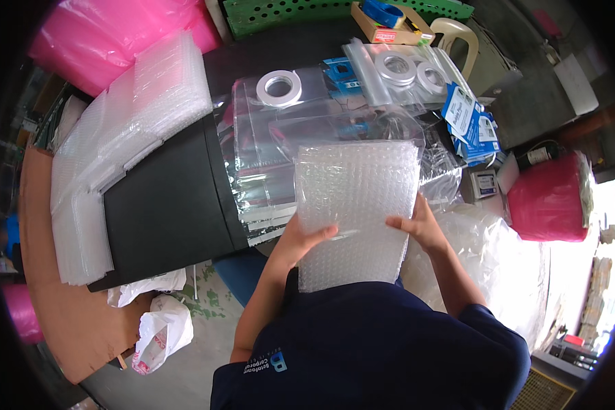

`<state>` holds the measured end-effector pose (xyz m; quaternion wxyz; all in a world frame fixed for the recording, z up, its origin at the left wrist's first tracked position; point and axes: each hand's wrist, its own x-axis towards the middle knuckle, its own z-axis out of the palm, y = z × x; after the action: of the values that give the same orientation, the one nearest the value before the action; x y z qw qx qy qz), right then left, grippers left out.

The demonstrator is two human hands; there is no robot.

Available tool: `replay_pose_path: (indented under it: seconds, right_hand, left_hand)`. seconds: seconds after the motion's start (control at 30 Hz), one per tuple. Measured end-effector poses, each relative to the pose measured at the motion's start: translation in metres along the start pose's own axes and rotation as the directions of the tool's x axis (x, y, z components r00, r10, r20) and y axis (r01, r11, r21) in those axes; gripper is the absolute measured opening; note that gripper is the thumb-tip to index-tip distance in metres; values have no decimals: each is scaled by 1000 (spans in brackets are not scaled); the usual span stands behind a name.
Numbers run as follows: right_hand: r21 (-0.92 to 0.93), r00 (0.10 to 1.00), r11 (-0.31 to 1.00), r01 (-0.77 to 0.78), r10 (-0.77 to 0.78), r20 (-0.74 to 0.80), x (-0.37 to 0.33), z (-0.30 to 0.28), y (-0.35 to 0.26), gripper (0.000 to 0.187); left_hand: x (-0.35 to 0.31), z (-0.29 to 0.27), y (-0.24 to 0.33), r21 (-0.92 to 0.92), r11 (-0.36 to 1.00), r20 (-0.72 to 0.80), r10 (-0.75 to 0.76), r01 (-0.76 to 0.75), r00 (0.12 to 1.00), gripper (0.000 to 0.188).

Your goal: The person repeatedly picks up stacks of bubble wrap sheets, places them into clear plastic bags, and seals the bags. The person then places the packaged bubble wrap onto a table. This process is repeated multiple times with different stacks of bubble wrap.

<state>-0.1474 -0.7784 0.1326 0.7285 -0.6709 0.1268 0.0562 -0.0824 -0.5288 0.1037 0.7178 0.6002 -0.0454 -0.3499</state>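
Observation:
A stack of clear bubble wrap bags (359,184) is held upright in front of my body, over the near edge of the black table. My left hand (299,240) grips its left side, thumb lying across the front face. On the opposite side my right hand (420,225) clasps it the same way, thumb on the front. The fingers of both hands are hidden behind the stack. Clear plastic bags (260,171) lie flat on the table just beyond, with a roll of white tape (279,89) on them.
Piles of bubble wrap bags (137,102) line the table's left side. Clear film with tape rolls (396,68), blue printed cards (461,113) and a cardboard box (393,31) sit at the far right. Pink wrapped bundles (550,198) stand around. A white plastic bag (164,331) lies lower left.

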Motion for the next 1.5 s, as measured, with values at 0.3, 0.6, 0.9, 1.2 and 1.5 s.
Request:
replay_pose_path:
  seconds: [0.3, 0.6, 0.9, 1.2, 1.5]
  right_hand:
    - [-129, 993, 984, -119, 120, -3, -73, -4, 76, 90]
    - [-66, 994, 997, -45, 51, 95, -51, -19, 68, 92]
    - [448, 996, 894, 28, 14, -90, 79, 37, -32, 86]
    - [-747, 659, 395, 535, -748, 76, 21, 95, -64, 117]
    - [-440, 523, 704, 557, -710, -472, 12, 78, -27, 95]
  left_hand:
    - [-37, 6, -78, -53, 996, 77, -74, 78, 994, 63]
    - [-35, 6, -57, 90, 994, 4, 68, -68, 998, 63]
    - [7, -2, 57, -552, 637, -297, 453, -538, 841, 42]
    - [53, -6, 110, -592, 802, -78, 34, -74, 996, 12]
    - [28, 64, 105, 767, 285, -32, 912, -575, 409, 30]
